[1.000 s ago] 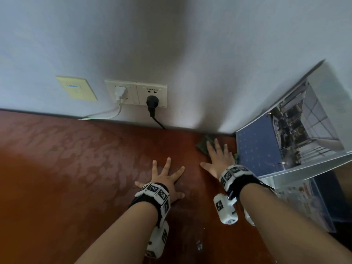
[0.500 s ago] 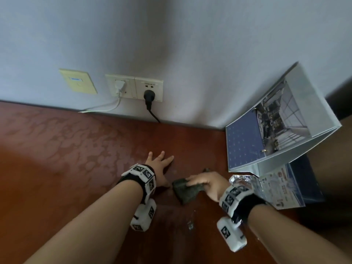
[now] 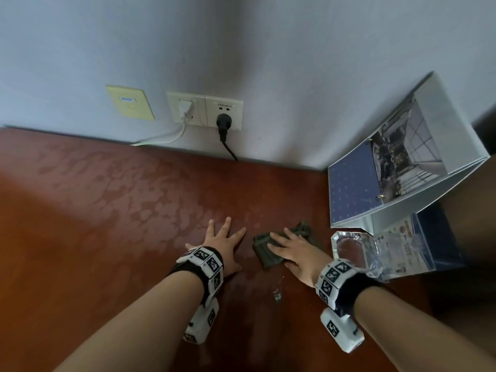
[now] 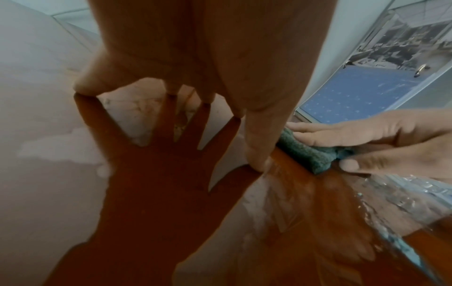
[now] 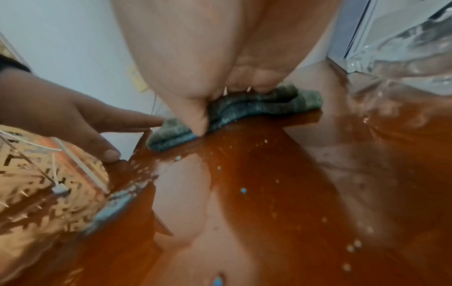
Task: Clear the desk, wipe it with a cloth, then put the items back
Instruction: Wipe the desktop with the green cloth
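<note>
My left hand [image 3: 223,244] lies flat on the reddish-brown wooden counter [image 3: 94,237], and my right hand [image 3: 292,251] presses on the dark green crumpled cloth [image 3: 264,249] just to its right. The clear glass ashtray [image 3: 354,251] sits right of the cloth, before the standing ring-bound desk calendar [image 3: 397,167]. Behind, on the wall, are the white double wall socket [image 3: 205,111] and its plugs.

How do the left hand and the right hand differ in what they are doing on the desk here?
The left hand lies flat with fingers spread, palm on the bare wet desk; the right hand presses on the dark green cloth with fingers closer together. The left hand touches no object; the right hand sits beside the glass ashtray. Both wear marker wristbands, and both have straight fingers.
</note>
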Available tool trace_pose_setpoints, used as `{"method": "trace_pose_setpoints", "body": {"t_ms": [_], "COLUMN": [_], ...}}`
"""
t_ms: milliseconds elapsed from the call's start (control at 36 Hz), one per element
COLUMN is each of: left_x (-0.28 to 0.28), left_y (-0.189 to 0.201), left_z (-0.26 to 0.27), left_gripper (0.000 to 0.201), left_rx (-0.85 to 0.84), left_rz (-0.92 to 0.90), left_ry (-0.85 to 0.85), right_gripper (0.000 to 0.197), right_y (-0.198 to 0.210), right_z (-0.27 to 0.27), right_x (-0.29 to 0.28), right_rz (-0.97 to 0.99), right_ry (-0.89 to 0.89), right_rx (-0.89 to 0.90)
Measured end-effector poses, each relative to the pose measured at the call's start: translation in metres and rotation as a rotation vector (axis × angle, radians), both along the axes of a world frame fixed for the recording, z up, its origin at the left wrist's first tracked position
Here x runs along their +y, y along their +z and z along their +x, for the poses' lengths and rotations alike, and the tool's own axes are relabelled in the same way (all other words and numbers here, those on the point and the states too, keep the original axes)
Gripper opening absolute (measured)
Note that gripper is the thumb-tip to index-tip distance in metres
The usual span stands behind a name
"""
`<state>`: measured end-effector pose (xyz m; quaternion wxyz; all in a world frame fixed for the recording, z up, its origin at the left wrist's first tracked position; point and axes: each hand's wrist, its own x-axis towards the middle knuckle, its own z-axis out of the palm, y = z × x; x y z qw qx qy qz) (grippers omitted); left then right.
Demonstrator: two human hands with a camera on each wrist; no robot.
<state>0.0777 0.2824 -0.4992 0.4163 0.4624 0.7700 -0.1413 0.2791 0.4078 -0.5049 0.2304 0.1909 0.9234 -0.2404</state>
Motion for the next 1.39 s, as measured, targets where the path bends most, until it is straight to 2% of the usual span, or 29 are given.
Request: {"method": "trace_pose_setpoints", "body": {"t_ms": [56, 139, 278, 361, 528, 611, 750, 861, 1000, 1056, 1083, 1139, 1167, 1222, 1250, 1306, 1389], "left_x": [-0.002, -0.005, -0.008, -0.013, -0.022, -0.029, -0.045, -0.062, -0.089, -0.101, -0.106, -0.116, -0.120, -0.131, -0.136, -0.146, -0.161], "left_y": [0.000, -0.002, -0.002, 0.000, -0.001, 0.006, 0.018, 0.023, 0.009, 0.005, 0.003, 0.003, 0.004, 0.005, 0.006, 0.006, 0.006], "left_z": [0.001, 0.000, -0.009, -0.011, -0.010, -0.007, 0.002, 0.011, 0.014, 0.013, 0.013, 0.011, 0.010, 0.010, 0.009, 0.009, 0.009], "left_gripper": [0.093, 0.091, 0.084, 0.080, 0.078, 0.074, 0.069, 0.064, 0.060, 0.059, 0.058, 0.058, 0.057, 0.056, 0.055, 0.055, 0.055], "left_rx": [0.003, 0.003, -0.002, 0.006, -0.004, -0.021, -0.063, -0.092, -0.086, -0.080, -0.076, -0.065, -0.060, -0.049, -0.046, -0.038, -0.035], "left_rz": [0.004, 0.031, 0.039, 0.025, 0.013, 0.017, -0.007, 0.015, 0.105, 0.136, 0.151, 0.176, 0.183, 0.197, 0.205, 0.217, 0.223], "left_ry": [-0.008, -0.021, -0.060, -0.080, -0.125, -0.157, -0.197, -0.200, -0.143, -0.119, -0.111, -0.099, -0.092, -0.076, -0.068, -0.058, -0.057], "right_gripper": [0.066, 0.079, 0.067, 0.067, 0.075, 0.086, 0.100, 0.100, 0.088, 0.073, 0.057, 0.043, 0.041, 0.060, 0.063, 0.062, 0.057], "right_y": [-0.006, -0.005, -0.006, -0.006, -0.003, -0.003, 0.009, 0.010, 0.009, 0.006, 0.009, 0.010, 0.009, 0.009, 0.014, 0.012, -0.001], "right_z": [-0.002, -0.009, -0.031, -0.043, -0.034, -0.028, -0.013, 0.008, 0.031, 0.035, 0.035, 0.036, 0.036, 0.035, 0.034, 0.030, 0.026], "right_x": [0.000, 0.003, 0.016, 0.022, -0.008, -0.040, -0.096, -0.115, -0.125, -0.128, -0.129, -0.129, -0.127, -0.122, -0.120, -0.117, -0.123], "right_rz": [0.023, 0.066, 0.190, 0.171, 0.093, 0.065, 0.005, 0.033, 0.038, 0.000, -0.062, -0.034, -0.023, 0.037, 0.031, 0.110, 0.124], "right_ry": [-0.013, -0.090, -0.420, -0.468, -0.291, -0.189, -0.033, 0.008, -0.111, -0.214, -0.336, -0.647, -0.739, -0.860, -0.926, -0.899, -0.685], "right_rx": [-0.006, -0.049, -0.038, -0.066, -0.077, -0.099, -0.228, -0.097, 0.039, 0.048, 0.092, 0.219, 0.253, 0.280, 0.321, 0.296, 0.105]}}
